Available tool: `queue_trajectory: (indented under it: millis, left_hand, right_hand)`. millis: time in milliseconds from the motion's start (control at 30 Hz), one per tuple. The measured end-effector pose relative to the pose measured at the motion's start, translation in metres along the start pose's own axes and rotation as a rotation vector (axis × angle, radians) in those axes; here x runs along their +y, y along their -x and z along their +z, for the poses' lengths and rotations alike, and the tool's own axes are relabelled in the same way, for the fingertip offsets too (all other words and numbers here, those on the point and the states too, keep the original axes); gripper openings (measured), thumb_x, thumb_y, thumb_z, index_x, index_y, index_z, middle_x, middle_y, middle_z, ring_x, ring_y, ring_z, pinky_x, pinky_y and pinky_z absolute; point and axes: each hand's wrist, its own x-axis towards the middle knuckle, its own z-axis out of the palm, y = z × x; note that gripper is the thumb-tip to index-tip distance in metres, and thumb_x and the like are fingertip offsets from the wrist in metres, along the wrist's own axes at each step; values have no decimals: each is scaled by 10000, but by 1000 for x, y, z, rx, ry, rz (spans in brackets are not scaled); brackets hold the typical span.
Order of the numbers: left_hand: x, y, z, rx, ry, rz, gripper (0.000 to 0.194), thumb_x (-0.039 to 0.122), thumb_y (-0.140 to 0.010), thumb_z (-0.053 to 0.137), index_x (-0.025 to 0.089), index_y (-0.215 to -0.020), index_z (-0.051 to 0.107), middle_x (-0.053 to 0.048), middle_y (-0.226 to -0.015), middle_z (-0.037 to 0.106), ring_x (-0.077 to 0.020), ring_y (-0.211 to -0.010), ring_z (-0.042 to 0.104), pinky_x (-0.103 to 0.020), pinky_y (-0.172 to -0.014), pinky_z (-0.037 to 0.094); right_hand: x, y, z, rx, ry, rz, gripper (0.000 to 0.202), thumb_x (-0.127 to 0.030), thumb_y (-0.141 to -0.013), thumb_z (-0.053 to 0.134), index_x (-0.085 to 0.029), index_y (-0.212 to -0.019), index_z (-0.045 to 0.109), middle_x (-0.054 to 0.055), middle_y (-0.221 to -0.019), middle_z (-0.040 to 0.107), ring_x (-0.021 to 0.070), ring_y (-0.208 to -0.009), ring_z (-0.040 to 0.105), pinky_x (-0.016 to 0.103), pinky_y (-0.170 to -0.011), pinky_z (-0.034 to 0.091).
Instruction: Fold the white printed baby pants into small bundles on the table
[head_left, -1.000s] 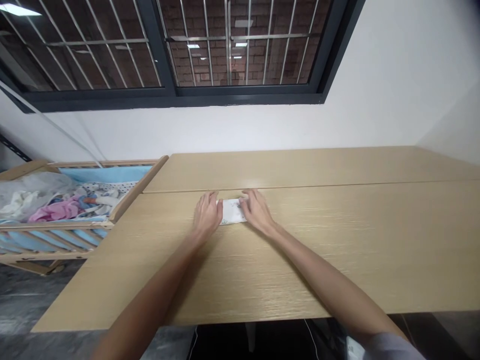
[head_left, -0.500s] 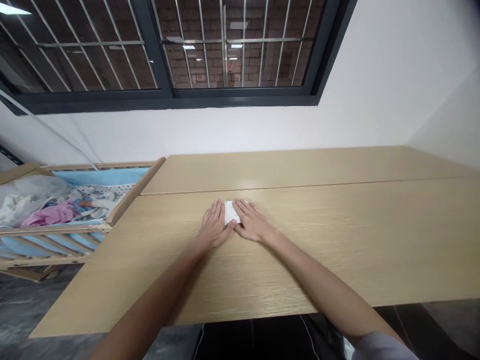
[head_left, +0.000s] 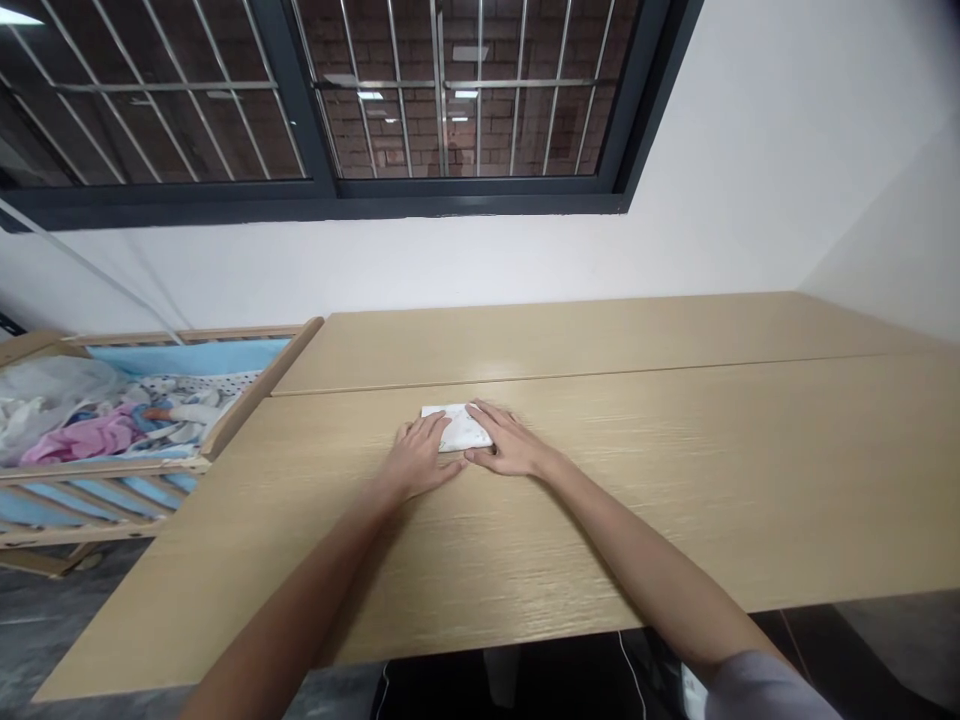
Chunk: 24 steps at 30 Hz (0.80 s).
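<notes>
Left hand (head_left: 420, 460) drawn back | white cloth (head_left: 458, 428) under its fingers | right hand (head_left: 511, 444) atop

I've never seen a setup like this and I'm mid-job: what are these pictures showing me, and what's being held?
There is no robot here. A person works with two bare hands, and a head-worn camera looks forward and down, so their left is on your left.

The small white piece with a faint print lies on a pale wood-look table. The left hand rests its fingers on one end, and the right hand on the other; it seems steadied flat, not lifted. I can't tell its material.

Left of the table stands a wooden crib with jumbled cloths; ahead is a dark-framed window.
</notes>
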Motion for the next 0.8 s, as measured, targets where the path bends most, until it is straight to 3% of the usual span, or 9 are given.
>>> queue_trajectory:
  millis: [133, 200, 300, 367, 467, 567, 633, 700, 800]
  left_hand:
    - [0, -4, 8, 47, 36, -24, 430, 246, -924, 494, 163, -1343, 541, -171, -1415, 592, -298, -1334, 519, -480, -1085, 381]
    - [3, -6, 8, 82, 60, -41, 375, 182, -945, 419, 167, -1281, 584, -170, -1404, 598, -292, -1327, 519, -484, -1090, 367]
    - [10, -8, -1, 140, 101, -80, 328, 199, -971, 402, 181, -1203, 633, -173, -1408, 584, -321, -1311, 508, -533, -1094, 336]
    - [15, -9, -12, 181, 139, -120, 305, 242, -977, 425, 195, -1176, 651, -173, -1349, 607, -340, -1265, 521, -564, -1074, 337]
    - [19, -9, -30, 224, 239, -180, 301, 336, -993, 430, 209, -1152, 651, -143, -1199, 659, -314, -1169, 574, -524, -1022, 405]
    - [22, -7, -40, 193, 389, -229, 348, 435, -1002, 410, 198, -1181, 591, -82, -1015, 709, -231, -946, 678, -365, -826, 525]
    - [22, -5, -39, 138, 452, -273, 386, 461, -995, 416, 184, -1242, 524, -35, -864, 708, -194, -766, 696, -298, -670, 525]
    - [22, -3, -35, 77, 451, -327, 404, 445, -980, 450, 176, -1281, 473, -5, -771, 686, -189, -694, 689, -285, -620, 507]
    - [22, 1, -24, -21, 363, -399, 379, 410, -946, 515, 184, -1248, 485, -24, -788, 696, -217, -738, 700, -304, -641, 496]
  right_hand:
    - [1, -5, 5, 75, -20, 5, 806, -461, -892, 615, -180, -1582, 308, 180, -1609, 350, 348, -1498, 299, 562, -1195, 251]
    - [0, -8, 6, 137, -61, 5, 768, -405, -851, 652, -178, -1536, 392, 175, -1568, 419, 346, -1480, 334, 549, -1184, 283]
    - [-3, -12, 3, 245, -170, -5, 610, -294, -783, 692, -185, -1369, 565, 159, -1413, 575, 327, -1354, 492, 501, -1117, 384]
    - [-7, -14, -3, 317, -297, 12, 437, -232, -760, 683, -195, -1193, 642, 119, -1213, 671, 284, -1148, 614, 448, -1002, 470]
    - [-15, -16, -15, 402, -602, 66, 237, -285, -777, 694, -209, -988, 618, 43, -964, 676, 215, -887, 636, 365, -818, 510]
    - [-20, -19, -24, 472, -912, 137, 344, -392, -767, 738, -239, -999, 536, -5, -873, 647, 178, -769, 609, 312, -701, 493]
    - [-21, -20, -25, 493, -1008, 240, 464, -436, -742, 767, -258, -1068, 488, -37, -789, 621, 167, -685, 589, 293, -629, 472]
    - [-19, -20, -21, 486, -986, 347, 559, -464, -721, 786, -261, -1120, 453, -62, -720, 591, 165, -635, 583, 286, -592, 463]
    - [-17, -19, -10, 450, -802, 403, 606, -484, -720, 786, -247, -1154, 436, -40, -764, 633, 185, -695, 640, 313, -636, 507]
